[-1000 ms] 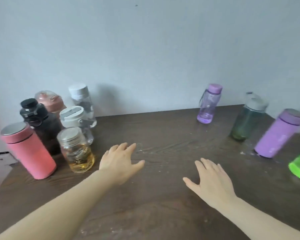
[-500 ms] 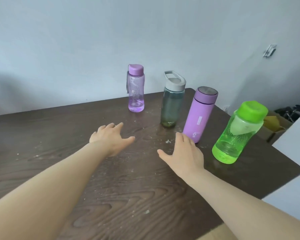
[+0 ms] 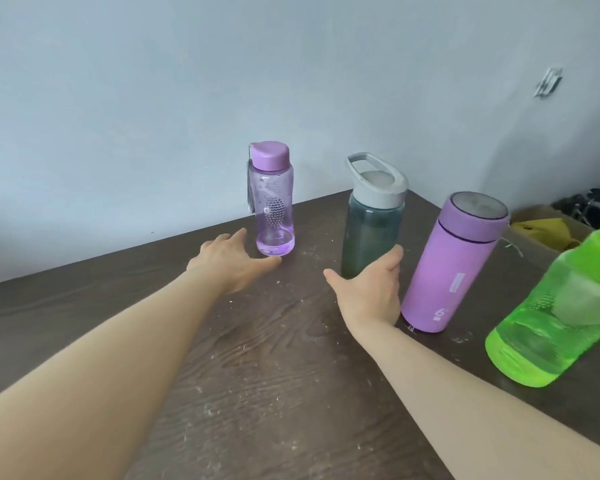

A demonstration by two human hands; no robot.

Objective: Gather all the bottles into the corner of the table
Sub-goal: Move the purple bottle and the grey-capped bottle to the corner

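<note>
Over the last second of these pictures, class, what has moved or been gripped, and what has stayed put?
The view swung right, away from the gathered bottles. The left hand reached forward to the clear purple plastic bottle; the right hand advanced, open, to the dark green bottle with the grey loop lid. Neither grips yet. The matte purple flask, the bright green bottle and the two others stand unmoved on the dark wooden table.

My dark wood-grain table [image 3: 264,393] looks matt and dusty. The clear purple plastic bottle [image 3: 272,202] and translucent green plastic bottle [image 3: 551,327] shine glossy; the opaque lilac flask [image 3: 454,261] looks smooth, matt.
</note>
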